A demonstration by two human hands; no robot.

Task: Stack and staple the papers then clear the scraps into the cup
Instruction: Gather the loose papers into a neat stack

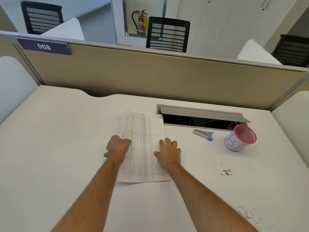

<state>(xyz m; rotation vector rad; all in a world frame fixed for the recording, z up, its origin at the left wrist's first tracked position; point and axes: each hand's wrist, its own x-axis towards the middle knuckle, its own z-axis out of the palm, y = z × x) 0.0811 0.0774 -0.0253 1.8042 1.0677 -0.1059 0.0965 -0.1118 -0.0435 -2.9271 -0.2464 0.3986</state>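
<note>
Printed papers (pixel 143 131) lie stacked on the white desk (pixel 58 139), with an offset sheet peeking out at the top right. My left hand (pixel 117 145) is curled against the stack's left edge. My right hand (pixel 169 152) rests flat on the right edge, fingers spread. A blue-tipped stapler (pixel 203 134) lies to the right of the papers. Beyond it stands a red mesh cup (pixel 240 138) with a white label. Loose staples (pixel 225 170) lie in front of the cup, and white paper scraps (pixel 247 213) are scattered near the desk's lower right.
An open cable tray (pixel 200 118) with a raised lid is set into the desk behind the papers and stapler. A beige partition (pixel 150 76) closes off the far edge, with white side dividers left and right.
</note>
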